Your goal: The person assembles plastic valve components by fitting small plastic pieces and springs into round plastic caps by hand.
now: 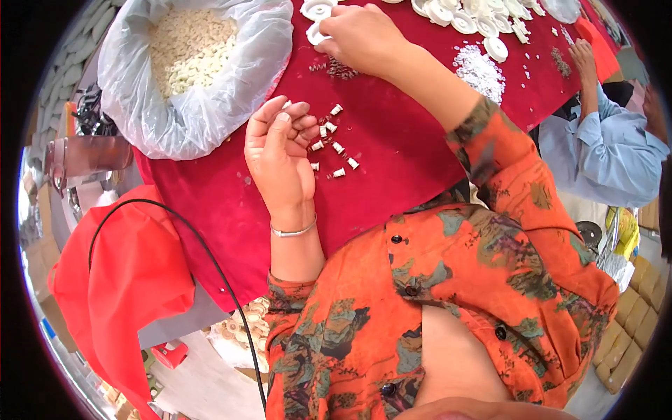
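Red felt cloth covers the desk in front of you, with a large clear plastic bag of pale cream rings sitting at its left end. Your left hand rests palm-up on the cloth, its fingers curled loosely inward and pinching a small white cylindrical piece at the tips. Just beside that hand lies a scatter of small white cylindrical pieces with dark ends. Your right hand reaches further across the desk, fingers closed on a round white plastic cap, close to a little pile of dark metal springs. More round white plastic caps and a heap of tiny white beads lie beyond your right forearm.
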`<state>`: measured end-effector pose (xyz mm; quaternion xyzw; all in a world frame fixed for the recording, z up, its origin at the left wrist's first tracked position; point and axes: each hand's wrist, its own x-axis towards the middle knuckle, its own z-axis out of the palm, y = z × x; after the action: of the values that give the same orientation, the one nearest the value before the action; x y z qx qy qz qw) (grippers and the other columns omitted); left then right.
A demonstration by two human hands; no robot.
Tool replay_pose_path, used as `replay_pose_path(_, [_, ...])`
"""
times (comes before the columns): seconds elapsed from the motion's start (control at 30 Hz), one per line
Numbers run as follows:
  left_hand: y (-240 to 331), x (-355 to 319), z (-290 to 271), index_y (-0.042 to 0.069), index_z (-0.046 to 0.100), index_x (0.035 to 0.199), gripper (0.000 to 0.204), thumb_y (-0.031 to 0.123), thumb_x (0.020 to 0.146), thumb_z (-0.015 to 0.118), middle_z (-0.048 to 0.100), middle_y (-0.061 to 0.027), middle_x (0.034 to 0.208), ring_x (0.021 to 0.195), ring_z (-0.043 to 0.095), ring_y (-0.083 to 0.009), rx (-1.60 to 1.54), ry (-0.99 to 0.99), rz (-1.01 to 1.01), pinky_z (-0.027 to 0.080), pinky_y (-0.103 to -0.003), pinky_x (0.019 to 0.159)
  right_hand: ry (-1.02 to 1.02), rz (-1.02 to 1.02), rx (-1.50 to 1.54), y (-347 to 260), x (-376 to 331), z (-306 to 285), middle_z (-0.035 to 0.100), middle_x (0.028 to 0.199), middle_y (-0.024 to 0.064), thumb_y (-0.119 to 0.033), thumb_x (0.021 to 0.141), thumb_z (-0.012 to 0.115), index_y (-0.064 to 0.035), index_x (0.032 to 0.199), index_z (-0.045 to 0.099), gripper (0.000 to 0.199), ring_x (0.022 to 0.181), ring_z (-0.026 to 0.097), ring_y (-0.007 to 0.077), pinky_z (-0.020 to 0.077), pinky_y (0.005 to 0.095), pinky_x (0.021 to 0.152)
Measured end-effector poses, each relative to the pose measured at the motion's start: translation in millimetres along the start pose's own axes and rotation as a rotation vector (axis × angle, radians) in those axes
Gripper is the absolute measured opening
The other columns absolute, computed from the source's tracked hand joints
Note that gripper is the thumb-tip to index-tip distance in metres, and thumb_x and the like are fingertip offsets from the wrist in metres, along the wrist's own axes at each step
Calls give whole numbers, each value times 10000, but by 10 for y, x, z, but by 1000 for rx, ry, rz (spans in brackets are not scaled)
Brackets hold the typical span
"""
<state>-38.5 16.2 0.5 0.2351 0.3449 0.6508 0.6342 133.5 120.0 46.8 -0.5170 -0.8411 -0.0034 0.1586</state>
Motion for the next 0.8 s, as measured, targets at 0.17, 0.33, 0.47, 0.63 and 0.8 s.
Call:
replay_pose_path(0.17, [84,26,-25,-18,559,1091,187,43,920,511,656,-160,951,762,641,-206,-16,19,5,545,-308,687,-153,23,-170,61,308,285,657,763,167,-176,766,611,-50,747,688,149,781,649,306,473,441,663])
replay_pose_path(0.33, [77,49,42,-39,526,1152,262,89,924,531,646,-174,984,797,641,-210,65,23,-19,537,-286,641,35,-189,485,-52,-145,14,623,815,134,-153,813,634,-51,840,662,109,773,622,312,496,417,681])
replay_pose_path(0.47, [0,108,-69,-63,510,1156,279,62,907,529,644,-138,890,638,628,-161,123,-47,-65,500,-235,488,101,-458,479,-246,-529,16,611,883,97,-90,813,660,-43,979,639,173,820,620,274,513,353,736])
replay_pose_path(0.63, [-46,136,-46,-63,515,1131,265,-19,872,484,644,-133,848,582,617,-161,167,88,48,489,-248,467,262,-181,672,-242,-708,70,607,919,109,-30,804,648,-33,982,630,179,829,618,302,519,370,730])
replay_pose_path(0.8, [1,134,-57,-61,521,1143,270,-17,876,504,656,-139,922,623,645,-186,61,89,50,503,-271,487,61,-108,366,-158,-840,458,593,847,123,-95,821,610,-59,909,641,99,794,631,310,533,407,677])
